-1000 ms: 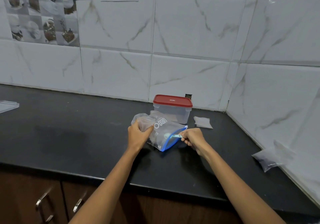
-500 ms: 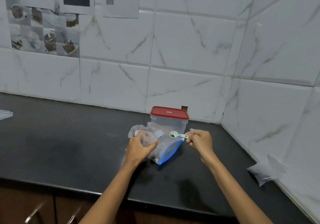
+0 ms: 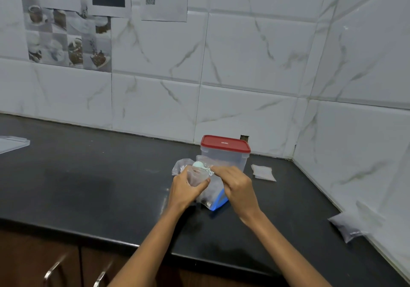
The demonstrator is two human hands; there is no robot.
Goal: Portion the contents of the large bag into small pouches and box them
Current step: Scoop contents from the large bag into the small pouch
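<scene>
Head view: a small pouch (image 3: 198,177), held open by the left hand (image 3: 185,188) above the large bag (image 3: 214,194) at counter (image 3: 88,187) centre, should be kept steady while the spoon (image 3: 199,165), pinched by the right hand (image 3: 236,185) from 3 o'clock, is tipped slowly.

Hands: 2, left (image 3: 185,187), right (image 3: 238,188).
Large bag (image 3: 214,194) with blue edge: 1.
Spoon (image 3: 198,165): 1.
Box (image 3: 224,157) with red lid: 1.
Small pouches: 1 open in left hand (image 3: 195,177); 1 filled by right wall (image 3: 346,225); flat ones beside box (image 3: 263,172), count unclear.
Flat clear bags, far left (image 3: 13,143): count unclear.
Cabinet handles: 2 (image 3: 53,270) (image 3: 102,274).
</scene>
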